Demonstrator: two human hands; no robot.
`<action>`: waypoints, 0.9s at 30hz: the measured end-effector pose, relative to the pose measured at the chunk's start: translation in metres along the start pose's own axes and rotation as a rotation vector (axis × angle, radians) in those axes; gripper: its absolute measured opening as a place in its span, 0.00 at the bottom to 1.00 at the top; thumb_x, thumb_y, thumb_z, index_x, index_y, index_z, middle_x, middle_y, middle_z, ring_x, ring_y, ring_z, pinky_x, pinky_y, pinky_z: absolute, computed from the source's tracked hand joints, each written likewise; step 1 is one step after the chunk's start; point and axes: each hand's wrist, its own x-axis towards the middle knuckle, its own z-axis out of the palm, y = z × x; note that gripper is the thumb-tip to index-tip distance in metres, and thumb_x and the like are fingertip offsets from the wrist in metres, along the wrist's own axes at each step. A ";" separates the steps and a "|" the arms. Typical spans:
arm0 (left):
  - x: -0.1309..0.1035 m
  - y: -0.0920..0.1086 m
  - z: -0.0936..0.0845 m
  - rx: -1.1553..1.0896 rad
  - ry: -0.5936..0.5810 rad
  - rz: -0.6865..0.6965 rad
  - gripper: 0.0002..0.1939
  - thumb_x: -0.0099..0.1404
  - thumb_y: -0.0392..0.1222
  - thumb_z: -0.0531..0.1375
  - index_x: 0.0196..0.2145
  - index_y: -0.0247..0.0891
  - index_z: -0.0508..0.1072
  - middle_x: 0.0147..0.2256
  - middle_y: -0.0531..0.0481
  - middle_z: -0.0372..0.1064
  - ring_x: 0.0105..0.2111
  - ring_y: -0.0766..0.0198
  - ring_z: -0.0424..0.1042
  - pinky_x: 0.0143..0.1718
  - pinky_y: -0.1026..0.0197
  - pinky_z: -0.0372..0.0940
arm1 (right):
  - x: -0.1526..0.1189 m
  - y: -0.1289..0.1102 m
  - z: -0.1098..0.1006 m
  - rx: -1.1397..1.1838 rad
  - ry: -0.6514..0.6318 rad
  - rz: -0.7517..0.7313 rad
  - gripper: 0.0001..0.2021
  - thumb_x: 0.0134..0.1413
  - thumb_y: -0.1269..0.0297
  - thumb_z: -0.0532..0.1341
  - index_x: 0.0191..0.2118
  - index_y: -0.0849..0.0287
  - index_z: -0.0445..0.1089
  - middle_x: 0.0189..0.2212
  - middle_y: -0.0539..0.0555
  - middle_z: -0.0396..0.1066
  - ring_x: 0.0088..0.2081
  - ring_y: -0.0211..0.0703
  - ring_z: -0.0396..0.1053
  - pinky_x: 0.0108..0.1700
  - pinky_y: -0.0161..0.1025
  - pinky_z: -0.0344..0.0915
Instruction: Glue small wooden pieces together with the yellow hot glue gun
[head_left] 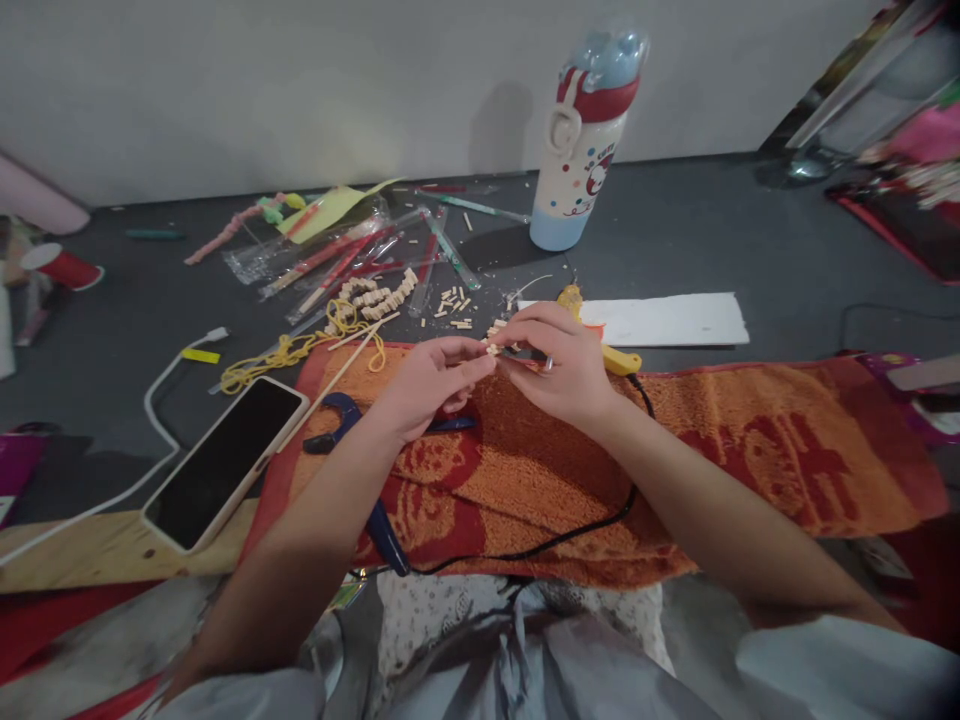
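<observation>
My left hand [442, 385] and my right hand [555, 360] meet above an orange towel [540, 500], fingertips pinched together. Between them is a tiny pale wooden piece [493, 350], mostly covered by the fingers; its exact shape cannot be made out. Just beyond my right hand lies a yellow tool [621, 360] with a black cord, partly hidden by the hand. A dark blue handled tool [386, 535] rests on the towel under my left wrist. Cut wooden stick bits [454, 300] are scattered beyond the fingers, beside joined clusters of pale wooden pieces [390, 298].
A phone [225, 465] and a white cable [154, 400] lie at left. Yellow string [277, 360], thin sticks [337, 375] and plastic-wrapped chopsticks [330, 265] are behind. A water bottle [585, 150] stands near the wall, with a white strip [675, 320] before it. A red thread spool [64, 267] lies far left.
</observation>
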 end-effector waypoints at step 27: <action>-0.001 0.003 -0.008 0.105 -0.116 -0.058 0.21 0.43 0.49 0.73 0.29 0.33 0.72 0.16 0.61 0.56 0.14 0.80 0.48 0.14 0.71 0.41 | 0.006 0.007 -0.018 0.319 -0.249 -0.121 0.06 0.57 0.63 0.64 0.40 0.56 0.77 0.35 0.53 0.72 0.36 0.38 0.70 0.39 0.39 0.67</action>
